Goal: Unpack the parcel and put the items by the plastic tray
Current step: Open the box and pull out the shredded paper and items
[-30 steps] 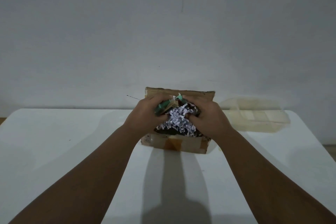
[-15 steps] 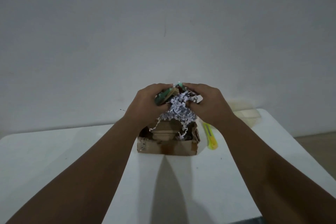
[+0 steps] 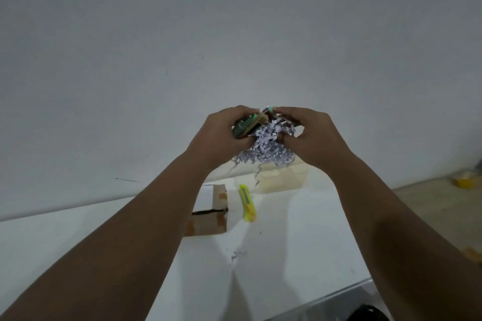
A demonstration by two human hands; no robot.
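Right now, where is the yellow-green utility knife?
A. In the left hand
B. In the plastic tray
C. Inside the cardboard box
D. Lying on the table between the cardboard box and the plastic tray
D: the utility knife lies flat on the white table, right of the cardboard box and near the plastic tray; neither hand touches it.

Cardboard parcel (image 3: 208, 216) open on the white counter (image 3: 287, 255), partly hidden behind the left forearm. Bundle of white shredded paper (image 3: 266, 150) with a green item (image 3: 245, 126) lifted clear above it, over the clear plastic tray (image 3: 281, 180) at the counter's far edge.
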